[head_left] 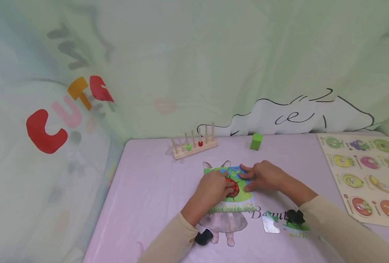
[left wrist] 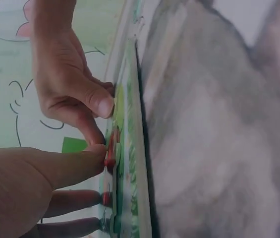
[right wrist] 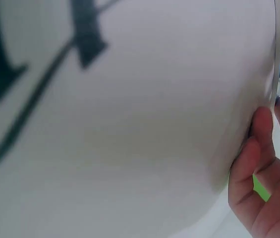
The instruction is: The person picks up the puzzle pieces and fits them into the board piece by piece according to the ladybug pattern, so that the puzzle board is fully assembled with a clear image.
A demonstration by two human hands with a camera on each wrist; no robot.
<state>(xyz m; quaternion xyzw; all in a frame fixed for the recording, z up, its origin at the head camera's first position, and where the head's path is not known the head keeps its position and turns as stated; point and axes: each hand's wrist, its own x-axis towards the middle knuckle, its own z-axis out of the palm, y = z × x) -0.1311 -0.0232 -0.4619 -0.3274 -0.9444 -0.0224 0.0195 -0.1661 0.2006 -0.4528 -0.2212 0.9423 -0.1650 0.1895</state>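
A jigsaw puzzle (head_left: 228, 209) with a red ladybug on a green and blue ground lies flat on the pink cloth. My left hand (head_left: 211, 190) rests on its left and middle part. In the left wrist view, that hand's thumb and fingertips (left wrist: 104, 154) touch the ladybug, where a piece edge stands slightly raised. My right hand (head_left: 263, 176) is at the puzzle's upper right, its thumb and fingers touching the surface and the right edge. Two loose puzzle pieces lie lower right: a pale one (head_left: 271, 224) and a green one (head_left: 297, 231), partly covered by a black object.
At the back stands a wooden peg rack (head_left: 197, 149) with a green and a red bead. A green block (head_left: 256, 141) stands right of it. A fruit-picture board (head_left: 362, 193) lies at the far right. Printed curtains hang behind the table.
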